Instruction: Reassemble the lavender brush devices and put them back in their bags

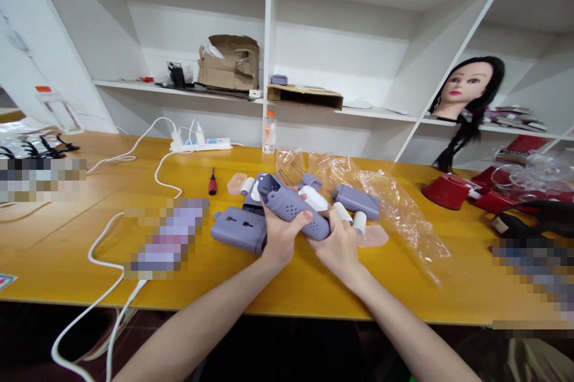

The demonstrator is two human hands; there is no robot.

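A purple-grey plastic housing [289,207] with round vent holes is held slantwise above the table, its hollow end up and to the left. My left hand [283,238] grips its lower left side, thumb across the face. Around its right end my right hand [339,245] is closed; some of those fingers are hidden. Just left lies a purple-grey case [240,230] with slots. Behind the hands is a white rounded part [313,198]. On the right lie another purple-grey shell [359,202], white cylinders [359,222] and a translucent pinkish piece [374,237].
A red-handled screwdriver [212,183] lies further left. Crumpled clear plastic [403,223] spreads to the right. White cables run from a power strip [215,143], one near a pixelated device [173,235]. Behind stand a clear bottle [269,138] and shelves with a mannequin head [469,86].
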